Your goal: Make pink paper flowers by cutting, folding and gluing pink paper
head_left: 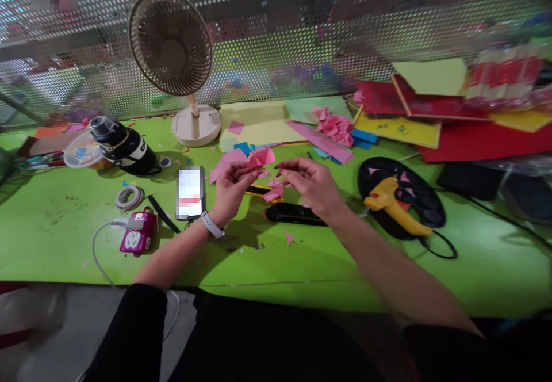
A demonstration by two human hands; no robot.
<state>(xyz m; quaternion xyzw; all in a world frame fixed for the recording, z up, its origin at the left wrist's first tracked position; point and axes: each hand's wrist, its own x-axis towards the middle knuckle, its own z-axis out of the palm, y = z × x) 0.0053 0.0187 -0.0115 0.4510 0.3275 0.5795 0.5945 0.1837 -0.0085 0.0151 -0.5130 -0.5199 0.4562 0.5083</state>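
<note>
Between the thumb and fingers of my left hand (233,189) is a piece of pink paper (261,157), curled and raised above the table. My right hand (313,186) is close by on the right, its thumb and fingertips pinched together; whatever they hold, if anything, is too small to make out. Beneath the hands lie pink paper scraps (273,193), a yellow cutter (259,191) partly covered by them, and a black stapler-like tool (293,214) partly hidden by my right hand.
A fan (196,126) stands at the back. To the left are a phone (190,192), a black bottle (129,149), a tape roll (128,197) and a purple power socket (137,235). A yellow glue gun (399,209) rests on a black tray (433,212) at right. Crumpled pink paper (334,126) lies behind.
</note>
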